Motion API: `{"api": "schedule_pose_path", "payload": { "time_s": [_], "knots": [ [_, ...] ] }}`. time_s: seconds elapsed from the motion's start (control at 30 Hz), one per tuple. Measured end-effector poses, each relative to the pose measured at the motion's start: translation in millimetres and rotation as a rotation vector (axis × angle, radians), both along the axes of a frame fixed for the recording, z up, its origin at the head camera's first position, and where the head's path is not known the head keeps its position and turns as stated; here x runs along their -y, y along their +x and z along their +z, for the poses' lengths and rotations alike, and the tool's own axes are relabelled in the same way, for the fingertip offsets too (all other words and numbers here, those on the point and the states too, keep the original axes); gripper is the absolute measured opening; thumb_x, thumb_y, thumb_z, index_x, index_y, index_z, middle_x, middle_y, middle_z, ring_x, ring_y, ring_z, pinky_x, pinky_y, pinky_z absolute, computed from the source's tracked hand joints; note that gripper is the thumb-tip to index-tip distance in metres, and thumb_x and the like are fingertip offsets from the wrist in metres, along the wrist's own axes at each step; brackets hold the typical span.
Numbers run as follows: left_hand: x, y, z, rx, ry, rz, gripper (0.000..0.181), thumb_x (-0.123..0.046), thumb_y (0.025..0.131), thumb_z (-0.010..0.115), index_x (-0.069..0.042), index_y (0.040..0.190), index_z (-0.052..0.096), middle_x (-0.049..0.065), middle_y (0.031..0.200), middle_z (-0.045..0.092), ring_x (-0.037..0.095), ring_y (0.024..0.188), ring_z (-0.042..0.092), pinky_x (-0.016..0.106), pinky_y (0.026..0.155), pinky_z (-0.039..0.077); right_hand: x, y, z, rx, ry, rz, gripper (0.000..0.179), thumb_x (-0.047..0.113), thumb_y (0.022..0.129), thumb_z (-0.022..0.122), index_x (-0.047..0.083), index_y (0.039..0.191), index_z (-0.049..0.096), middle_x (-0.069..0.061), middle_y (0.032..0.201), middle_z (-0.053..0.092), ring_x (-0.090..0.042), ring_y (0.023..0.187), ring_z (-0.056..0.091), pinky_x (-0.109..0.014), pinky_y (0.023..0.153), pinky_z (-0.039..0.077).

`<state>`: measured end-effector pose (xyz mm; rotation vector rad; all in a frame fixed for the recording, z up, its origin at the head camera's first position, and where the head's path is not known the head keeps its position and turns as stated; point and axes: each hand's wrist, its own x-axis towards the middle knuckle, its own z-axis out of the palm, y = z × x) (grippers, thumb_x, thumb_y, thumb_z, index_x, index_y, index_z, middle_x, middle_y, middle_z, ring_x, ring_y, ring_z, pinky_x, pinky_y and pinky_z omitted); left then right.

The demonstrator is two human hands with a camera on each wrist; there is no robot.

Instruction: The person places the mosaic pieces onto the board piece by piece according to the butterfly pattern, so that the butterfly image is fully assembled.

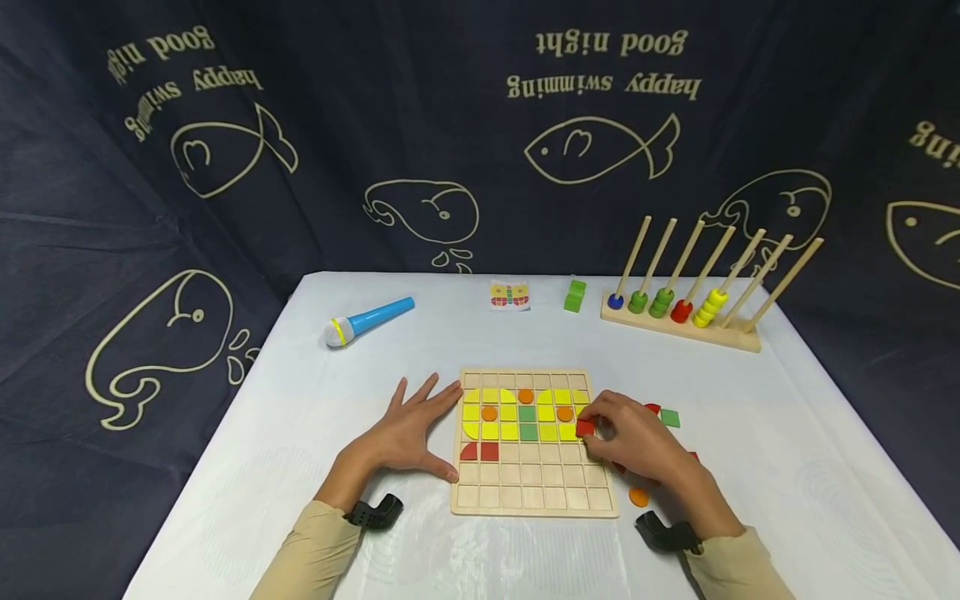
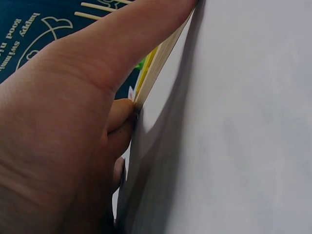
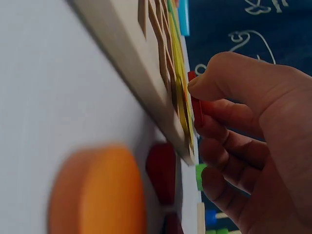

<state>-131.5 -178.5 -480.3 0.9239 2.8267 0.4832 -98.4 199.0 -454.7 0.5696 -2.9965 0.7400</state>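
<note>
A square wooden grid board lies on the table, its upper rows filled with yellow, orange and green pieces. Below them at the left sit a red rounded piece and a red square. My left hand is spread flat, with thumb and fingertips touching the board's left edge. Between thumb and fingers, my right hand pinches a red square piece over the board's right side. The right wrist view shows that red piece held on edge, just above the yellow pieces.
Loose pieces lie right of the board: an orange disc, a green square and red ones partly hidden by my hand. Farther back are a toy microphone, a butterfly pattern card, green blocks and a peg stand with beads.
</note>
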Motion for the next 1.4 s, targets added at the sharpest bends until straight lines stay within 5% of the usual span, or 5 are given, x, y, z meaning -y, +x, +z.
{"api": "schedule_pose_path", "payload": {
  "time_s": [0.5,0.77,1.4],
  "knots": [
    [1.2,0.6,0.0,-0.028,0.027,-0.028,0.132,-0.088,0.049,0.064,-0.017,0.153,0.027,-0.003,0.157,0.023,0.03,0.145,0.01,0.064,0.108,-0.001,38,6.8,0.1,-0.044,0.03,0.119,0.026,0.028,0.075,0.076,0.021,0.1,0.072,0.011,0.102,0.057,-0.009,0.096,0.052,-0.03,0.085,0.05],
    [2.0,-0.2,-1.2,-0.02,0.016,-0.017,0.133,-0.091,0.048,0.061,-0.02,0.154,0.025,-0.006,0.158,0.02,0.027,0.145,0.008,0.061,0.109,-0.003,61,5.5,0.0,-0.062,-0.006,0.238,0.018,0.025,0.079,0.072,0.022,0.097,0.073,0.013,0.087,0.053,-0.005,0.074,0.047,-0.021,0.065,0.043],
    [1.1,-1.6,-2.4,-0.005,-0.005,-0.003,0.133,-0.091,0.048,0.061,-0.023,0.155,0.022,-0.01,0.158,0.018,0.025,0.145,0.006,0.059,0.11,-0.004,90,8.8,-2.3,-0.077,-0.029,0.38,0.025,0.031,0.088,0.072,0.015,0.108,0.075,0.007,0.093,0.054,-0.005,0.076,0.047,-0.02,0.067,0.045]
  ]
}}
